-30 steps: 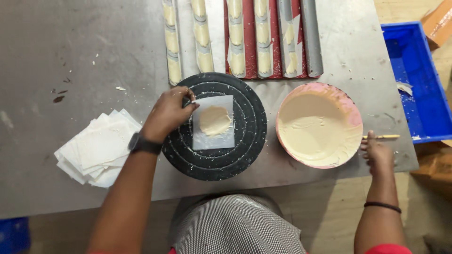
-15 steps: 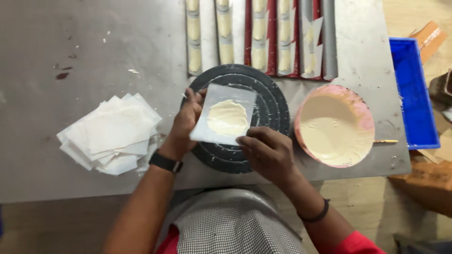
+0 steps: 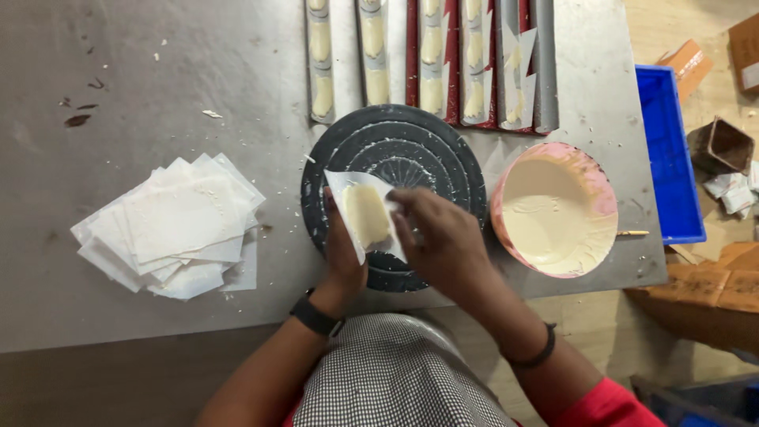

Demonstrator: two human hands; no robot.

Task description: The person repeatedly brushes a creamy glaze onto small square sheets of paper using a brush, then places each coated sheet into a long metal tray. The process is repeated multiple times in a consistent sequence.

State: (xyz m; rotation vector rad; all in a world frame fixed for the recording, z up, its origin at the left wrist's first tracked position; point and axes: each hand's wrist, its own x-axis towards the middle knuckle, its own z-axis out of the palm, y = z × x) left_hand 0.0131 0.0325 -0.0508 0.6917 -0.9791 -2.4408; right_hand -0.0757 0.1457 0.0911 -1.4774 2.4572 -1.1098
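Paper stack [image 3: 178, 229] sits off to my left, close enough to grab. My left hand [image 3: 344, 257] and right hand [image 3: 439, 237] pinch one paper sheet [image 3: 365, 217] with its cream blob, curling it over the black turntable [image 3: 411, 158]. The cream bowl [image 3: 553, 209] waits just right.

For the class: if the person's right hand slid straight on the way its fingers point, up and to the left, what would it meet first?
The right hand would probably first meet the curled paper square with its cream disc, which it already touches.
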